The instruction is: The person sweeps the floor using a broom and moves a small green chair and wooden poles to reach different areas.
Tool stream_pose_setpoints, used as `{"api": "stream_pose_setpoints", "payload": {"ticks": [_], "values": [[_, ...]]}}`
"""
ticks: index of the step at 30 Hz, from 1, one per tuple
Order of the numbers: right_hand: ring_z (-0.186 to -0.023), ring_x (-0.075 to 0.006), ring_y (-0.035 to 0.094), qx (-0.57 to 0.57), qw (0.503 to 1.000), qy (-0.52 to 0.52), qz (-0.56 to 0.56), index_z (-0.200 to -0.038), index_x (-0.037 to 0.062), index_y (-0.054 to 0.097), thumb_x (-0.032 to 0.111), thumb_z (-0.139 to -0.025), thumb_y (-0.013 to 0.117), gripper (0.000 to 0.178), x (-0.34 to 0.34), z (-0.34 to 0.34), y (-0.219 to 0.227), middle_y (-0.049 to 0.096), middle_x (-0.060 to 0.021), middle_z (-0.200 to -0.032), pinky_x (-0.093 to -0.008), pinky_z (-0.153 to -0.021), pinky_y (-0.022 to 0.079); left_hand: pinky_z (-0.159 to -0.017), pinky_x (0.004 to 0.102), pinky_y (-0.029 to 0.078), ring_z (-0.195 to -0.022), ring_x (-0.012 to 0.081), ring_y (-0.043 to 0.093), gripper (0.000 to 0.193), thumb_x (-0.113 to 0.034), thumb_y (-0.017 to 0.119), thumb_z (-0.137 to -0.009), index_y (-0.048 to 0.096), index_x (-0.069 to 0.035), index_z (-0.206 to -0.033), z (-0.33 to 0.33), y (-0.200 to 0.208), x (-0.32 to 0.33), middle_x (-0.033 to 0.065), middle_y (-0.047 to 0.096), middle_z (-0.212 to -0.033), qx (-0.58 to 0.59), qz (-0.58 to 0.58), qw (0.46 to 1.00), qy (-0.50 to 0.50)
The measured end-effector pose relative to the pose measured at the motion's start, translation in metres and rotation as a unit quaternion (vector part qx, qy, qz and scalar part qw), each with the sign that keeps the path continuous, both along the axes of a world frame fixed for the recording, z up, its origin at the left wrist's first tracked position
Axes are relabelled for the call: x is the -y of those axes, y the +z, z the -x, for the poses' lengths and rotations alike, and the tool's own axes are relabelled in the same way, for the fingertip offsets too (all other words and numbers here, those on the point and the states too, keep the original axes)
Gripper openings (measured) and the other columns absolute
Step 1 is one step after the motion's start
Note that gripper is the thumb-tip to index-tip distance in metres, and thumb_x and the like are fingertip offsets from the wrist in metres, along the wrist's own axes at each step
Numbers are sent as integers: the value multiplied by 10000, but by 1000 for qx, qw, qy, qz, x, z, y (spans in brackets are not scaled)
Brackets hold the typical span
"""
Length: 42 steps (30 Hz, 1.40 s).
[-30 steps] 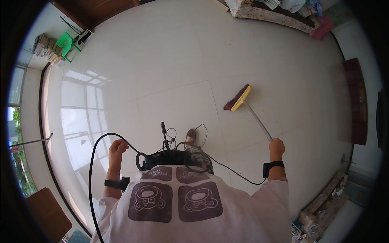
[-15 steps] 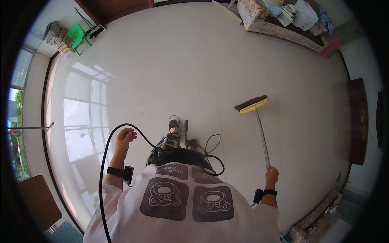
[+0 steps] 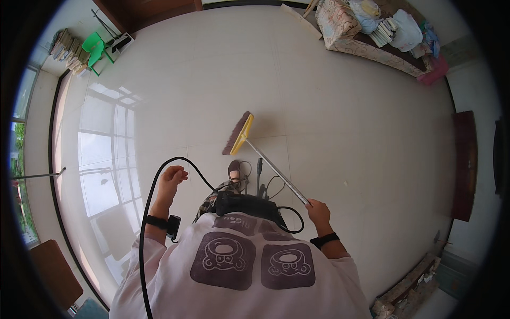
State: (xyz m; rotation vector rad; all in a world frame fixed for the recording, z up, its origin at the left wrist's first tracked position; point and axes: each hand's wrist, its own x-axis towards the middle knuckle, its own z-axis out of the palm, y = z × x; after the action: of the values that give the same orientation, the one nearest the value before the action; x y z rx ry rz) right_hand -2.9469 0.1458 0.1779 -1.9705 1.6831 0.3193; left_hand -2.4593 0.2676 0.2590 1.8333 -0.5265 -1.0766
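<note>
A broom (image 3: 276, 171) with a grey metal handle, a yellow block and dark brown bristles slants across the floor in front of me. My right hand (image 3: 319, 211) is closed round the upper end of its handle. The broom's head lies just beyond my dark shoe (image 3: 234, 169), its bristles facing left. Off to the left, my left hand (image 3: 173, 174) hovers with its fingers curled in and holds nothing that I can see. A black cable (image 3: 169, 162) arches past that hand towards the black pouch (image 3: 247, 206) at my waist.
At the far left, a green chair (image 3: 94, 49) stands beside stacked papers (image 3: 69, 48) and a dustpan (image 3: 123, 42). A patterned sofa (image 3: 372, 51) loaded with bags is at the far right. Against the right wall is dark red furniture (image 3: 464, 165). Pale tiles (image 3: 340, 111) cover the floor.
The broom has swung from the right to the middle, its bristles turning from far side to left. My right hand has moved left with it. My left hand has shifted slightly right.
</note>
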Motion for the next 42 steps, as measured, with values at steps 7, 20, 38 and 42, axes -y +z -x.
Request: {"api": "stream_pose_setpoints", "payload": {"ticks": [7,20,38,42], "values": [[-788,-300,603,-13,999,26,43,-853,149,642,292,-788,569,173,29,-83,-30,638,-76,-805,-418,-670,478,-715,281,455,-793,164,615,184,-138,490,-873,563,-22,-996,-36,10,19,80,638,-877,9,-32,999,-21],[-857,-289,628,-242,948,-192,78,-846,82,671,249,-826,553,206,46,77,33,662,-110,-854,-380,-703,513,-674,258,448,-766,150,616,180,-145,505,-857,575,-24,-971,-54,-12,48,66,638,-847,-16,-18,997,-69],[-881,-293,618,-42,987,-149,35,-1043,127,650,293,-790,604,306,47,26,54,653,-130,-947,-367,-758,483,-684,260,452,-762,153,619,173,-112,495,-860,575,-8,-972,-47,-22,79,77,640,-849,-37,-1,999,-33],[-817,-296,614,7,998,-32,46,-976,149,656,296,-793,582,246,100,-38,23,654,-100,-860,-389,-700,481,-693,261,446,-774,145,614,169,-115,495,-859,575,-24,-976,-46,-15,77,69,641,-849,-26,-1,1000,15]]}}
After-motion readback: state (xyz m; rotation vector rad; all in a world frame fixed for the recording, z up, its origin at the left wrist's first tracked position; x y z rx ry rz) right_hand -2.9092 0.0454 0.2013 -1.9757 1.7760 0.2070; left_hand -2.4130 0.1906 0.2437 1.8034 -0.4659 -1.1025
